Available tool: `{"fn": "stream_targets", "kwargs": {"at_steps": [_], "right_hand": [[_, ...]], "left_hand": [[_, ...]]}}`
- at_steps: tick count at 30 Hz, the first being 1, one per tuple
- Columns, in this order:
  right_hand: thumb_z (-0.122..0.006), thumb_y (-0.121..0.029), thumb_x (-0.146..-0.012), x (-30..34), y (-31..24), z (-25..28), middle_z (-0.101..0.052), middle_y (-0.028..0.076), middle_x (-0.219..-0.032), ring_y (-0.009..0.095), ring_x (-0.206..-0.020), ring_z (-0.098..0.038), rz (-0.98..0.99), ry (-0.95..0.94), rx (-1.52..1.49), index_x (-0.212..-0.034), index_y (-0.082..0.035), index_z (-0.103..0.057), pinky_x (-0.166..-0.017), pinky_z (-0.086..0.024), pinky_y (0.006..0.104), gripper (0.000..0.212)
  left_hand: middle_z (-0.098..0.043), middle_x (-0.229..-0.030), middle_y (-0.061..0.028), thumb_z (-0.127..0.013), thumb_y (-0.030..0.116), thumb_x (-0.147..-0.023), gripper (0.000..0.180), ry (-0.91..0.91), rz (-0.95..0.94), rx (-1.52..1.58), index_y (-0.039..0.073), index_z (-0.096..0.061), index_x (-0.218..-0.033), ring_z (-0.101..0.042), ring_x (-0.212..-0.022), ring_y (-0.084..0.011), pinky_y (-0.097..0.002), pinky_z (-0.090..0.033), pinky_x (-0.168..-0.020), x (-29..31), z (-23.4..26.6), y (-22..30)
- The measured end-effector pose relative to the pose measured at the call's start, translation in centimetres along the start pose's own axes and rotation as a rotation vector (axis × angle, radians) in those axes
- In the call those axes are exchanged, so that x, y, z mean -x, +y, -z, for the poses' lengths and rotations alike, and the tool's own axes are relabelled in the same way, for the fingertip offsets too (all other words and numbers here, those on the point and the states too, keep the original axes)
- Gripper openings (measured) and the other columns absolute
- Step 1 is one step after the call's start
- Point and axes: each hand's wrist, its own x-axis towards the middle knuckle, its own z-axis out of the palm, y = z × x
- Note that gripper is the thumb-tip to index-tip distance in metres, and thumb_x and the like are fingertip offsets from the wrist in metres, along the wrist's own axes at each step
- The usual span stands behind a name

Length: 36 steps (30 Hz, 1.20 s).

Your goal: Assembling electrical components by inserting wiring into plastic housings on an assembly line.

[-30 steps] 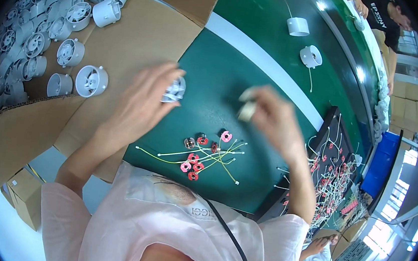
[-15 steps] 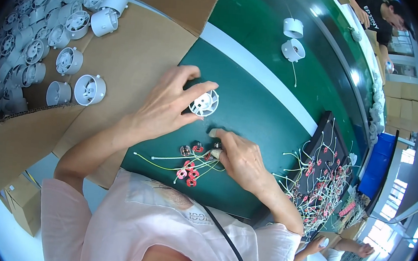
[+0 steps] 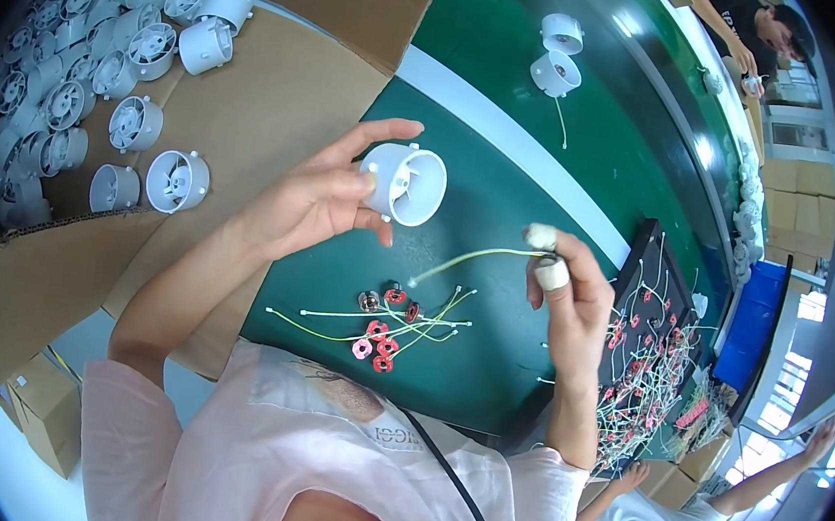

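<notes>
My left hand (image 3: pixel 314 185) grips a white round fan housing (image 3: pixel 426 206) by its side, over the dark green mat. The housing's open mouth faces right, with blades and a hub inside. Off to the right, my right hand (image 3: pixel 578 311) pinches a small part between thumb and forefinger, both with pale coverings on their tips. That part is mostly hidden; a yellow-green wire (image 3: pixel 468 256) with a small white plug runs from it toward the housing. Below, several small red-and-black wired motor parts (image 3: pixel 380 332) lie in a loose group on the mat.
A cardboard box (image 3: pixel 254 84) at left holds many white housings (image 3: pixel 71 97). Two more housings (image 3: pixel 556 73) sit on the green conveyor (image 3: pixel 491 16) beyond a pale rail. At right, a black tray (image 3: pixel 648 248) carries many wired parts. Other people work at the far right and lower right.
My right hand has lifted a wired part off the mat and moved right and up. My left hand has turned the housing sideways. The conveyor's two housings have shifted left and away.
</notes>
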Motion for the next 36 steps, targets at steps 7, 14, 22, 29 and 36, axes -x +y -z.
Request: {"fn": "stream_targets", "kwargs": {"at_steps": [7,14,22,29,36], "right_hand": [[-0.063,-0.016,-0.087,-1.3,-0.3,1.3,-0.056,0.014,-0.104,0.013,-0.059,-0.052,0.004,-0.066,-0.476,-0.113,0.002,-0.056,-0.048,-0.043,0.0225,0.032],[-0.065,-0.021,-0.087,-1.6,-0.8,1.9,-0.058,0.013,-0.098,0.014,-0.064,-0.055,-0.034,-0.140,-0.674,-0.112,0.005,-0.054,-0.048,-0.043,0.0230,0.038],[-0.068,-0.027,-0.085,-2.5,0.1,0.6,-0.060,0.014,-0.090,0.013,-0.060,-0.055,-0.063,-0.213,-0.769,-0.112,0.005,-0.054,-0.049,-0.043,0.0233,0.044],[-0.071,-0.035,-0.081,-4.5,0.3,-0.4,-0.058,0.012,-0.088,0.012,-0.057,-0.051,-0.112,-0.222,-0.604,-0.110,0.004,-0.054,-0.048,-0.040,0.0258,0.051],[-0.071,-0.036,-0.080,-5.0,1.1,-1.1,-0.060,0.010,-0.088,0.012,-0.059,-0.053,-0.146,-0.178,-0.565,-0.109,0.004,-0.055,-0.049,-0.041,0.0258,0.052]], "left_hand": [[-0.051,-0.120,-0.0133,-0.062,0.017,-0.083,0.067,-0.171,0.105,0.342,0.008,-0.028,-0.140,-0.058,-0.104,-0.0250,-0.0422,-0.051,-0.087,0.1,0.5,-0.2],[-0.049,-0.120,-0.0092,-0.072,0.002,-0.070,0.073,-0.047,-0.046,-0.503,0.006,-0.035,-0.133,-0.058,-0.104,-0.0232,-0.0379,-0.051,-0.089,-0.2,0.4,-1.3],[-0.047,-0.121,-0.0059,-0.069,0.000,-0.071,0.068,-0.082,0.149,-0.328,0.005,-0.039,-0.131,-0.049,-0.115,-0.0137,-0.0285,-0.040,-0.099,0.1,-0.3,-0.5],[-0.048,-0.119,-0.0065,-0.068,-0.002,-0.071,0.066,-0.124,0.054,-0.672,0.005,-0.039,-0.130,-0.050,-0.112,-0.0135,-0.0282,-0.043,-0.094,0.2,-0.7,-0.5],[-0.049,-0.117,-0.0065,-0.068,-0.001,-0.070,0.064,-0.104,-0.002,-0.780,0.005,-0.040,-0.128,-0.051,-0.111,-0.0138,-0.0281,-0.044,-0.093,0.2,-0.8,-0.7]]}}
